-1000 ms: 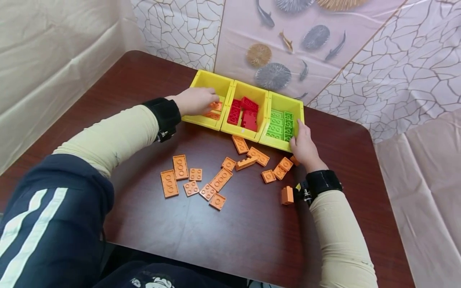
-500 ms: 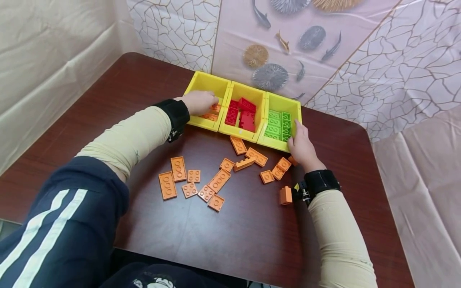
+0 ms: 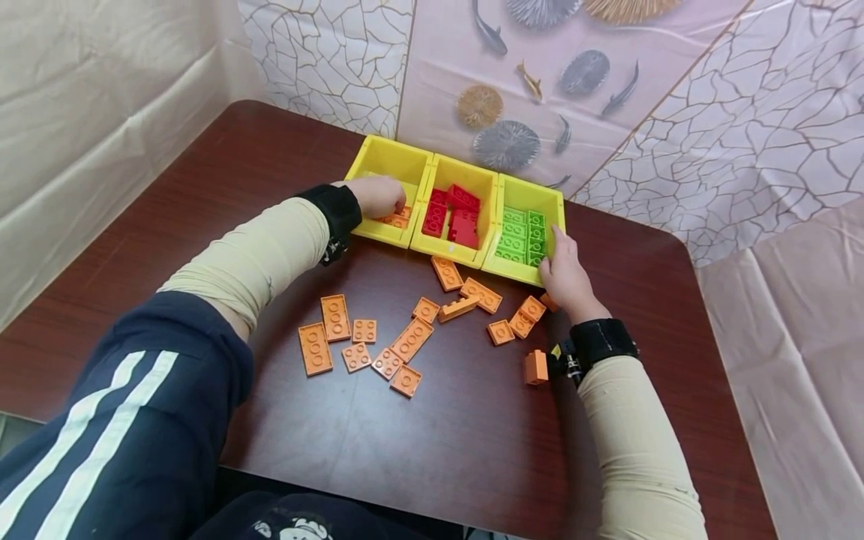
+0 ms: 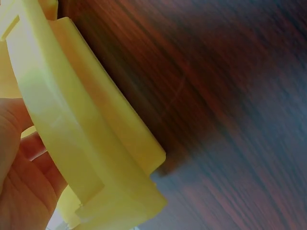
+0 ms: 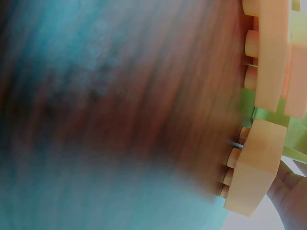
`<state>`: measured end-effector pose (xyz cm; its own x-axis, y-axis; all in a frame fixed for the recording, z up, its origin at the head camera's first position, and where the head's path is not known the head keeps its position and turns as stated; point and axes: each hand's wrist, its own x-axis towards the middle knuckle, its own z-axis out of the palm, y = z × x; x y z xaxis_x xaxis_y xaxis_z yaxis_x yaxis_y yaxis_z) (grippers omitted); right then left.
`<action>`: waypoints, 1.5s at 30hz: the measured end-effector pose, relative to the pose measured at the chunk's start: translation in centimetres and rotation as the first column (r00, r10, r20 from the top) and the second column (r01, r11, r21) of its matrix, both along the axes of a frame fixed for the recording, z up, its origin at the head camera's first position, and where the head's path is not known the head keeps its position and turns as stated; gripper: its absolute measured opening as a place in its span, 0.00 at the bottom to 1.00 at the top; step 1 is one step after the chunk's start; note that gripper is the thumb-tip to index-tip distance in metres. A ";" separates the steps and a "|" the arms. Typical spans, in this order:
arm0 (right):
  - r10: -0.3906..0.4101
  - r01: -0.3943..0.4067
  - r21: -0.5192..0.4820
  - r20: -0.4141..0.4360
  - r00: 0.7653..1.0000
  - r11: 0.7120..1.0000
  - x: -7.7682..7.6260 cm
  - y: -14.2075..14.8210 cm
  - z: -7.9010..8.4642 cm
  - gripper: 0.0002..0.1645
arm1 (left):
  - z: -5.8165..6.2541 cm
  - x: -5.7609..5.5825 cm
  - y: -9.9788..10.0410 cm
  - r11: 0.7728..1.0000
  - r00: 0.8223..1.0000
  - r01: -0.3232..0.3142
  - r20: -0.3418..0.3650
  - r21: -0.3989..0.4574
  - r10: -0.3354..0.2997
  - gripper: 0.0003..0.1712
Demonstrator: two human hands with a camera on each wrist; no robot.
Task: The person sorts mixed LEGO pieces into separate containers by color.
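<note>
A yellow three-part bin (image 3: 490, 260) stands at the back of the table in the head view. My left hand (image 3: 379, 196) reaches into its left compartment, over orange toy bricks (image 3: 398, 218). The fingertips are hidden, and in the left wrist view the hand (image 4: 29, 172) goes behind the yellow wall (image 4: 62, 120), so whether it pinches a brick cannot be seen. Red bricks (image 3: 463, 226) lie in the middle compartment, green bricks (image 3: 516, 232) in the right one. My right hand (image 3: 568, 277) grips the bin's front right corner, thumb at the front and fingers at the side wall.
Loose orange bricks (image 3: 412, 338) lie scattered on the dark table (image 3: 378, 427) in front of the bin. An orange brick (image 3: 536, 367) stands close to my right wrist. Patterned cloth (image 3: 506, 97) hangs behind the table.
My left hand has moved slightly down and forward within the left compartment, with the forearm shifting right. More of the orange bricks' row is covered differently. The right hand keeps its grip.
</note>
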<state>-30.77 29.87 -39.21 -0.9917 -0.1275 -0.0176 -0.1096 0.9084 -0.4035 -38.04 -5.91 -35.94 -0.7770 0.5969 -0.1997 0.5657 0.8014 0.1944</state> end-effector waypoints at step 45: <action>0.025 -0.025 0.017 -0.012 1.000 1.000 0.2 -0.2 0.2 0.37 | 1.4 11.8 -4.9 0.929 0.888 0.369 -0.287 -0.019 -0.359 0.05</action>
